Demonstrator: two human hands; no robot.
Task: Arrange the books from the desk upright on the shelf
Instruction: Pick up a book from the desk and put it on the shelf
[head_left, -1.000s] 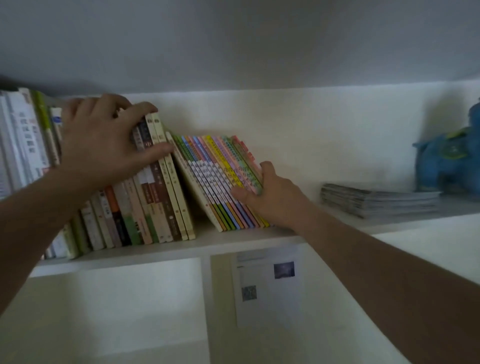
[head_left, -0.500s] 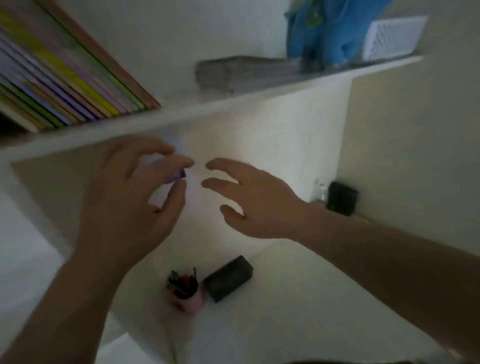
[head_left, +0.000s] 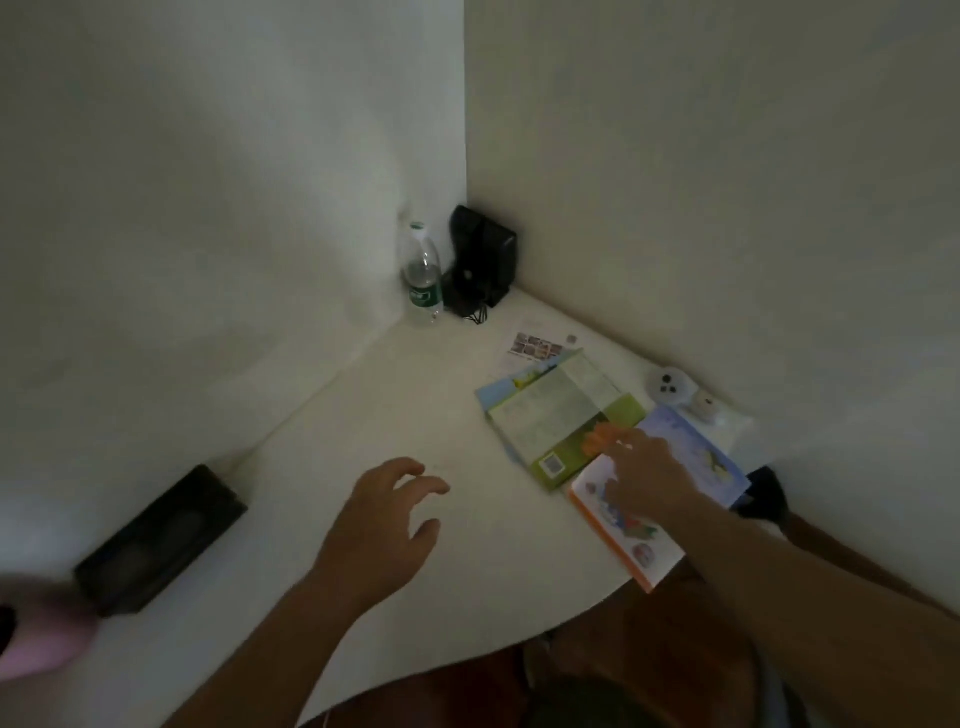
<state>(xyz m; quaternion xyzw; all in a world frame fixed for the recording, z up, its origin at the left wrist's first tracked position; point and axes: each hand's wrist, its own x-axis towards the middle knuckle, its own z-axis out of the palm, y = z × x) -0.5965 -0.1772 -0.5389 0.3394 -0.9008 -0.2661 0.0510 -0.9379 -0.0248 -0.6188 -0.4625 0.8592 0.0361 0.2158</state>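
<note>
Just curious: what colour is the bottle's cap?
Green, on the bottle in the head view.

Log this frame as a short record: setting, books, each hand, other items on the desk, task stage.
setting: white corner desk
books: green book lying flat over a blue one; orange-edged book flat beside it
right hand: reaching onto the books, fingers on the covers; grip unclear
left hand: above the desk, fingers loosely curled, holding nothing
other items: water bottle, black speaker
task stage: these books not yet lifted
</note>
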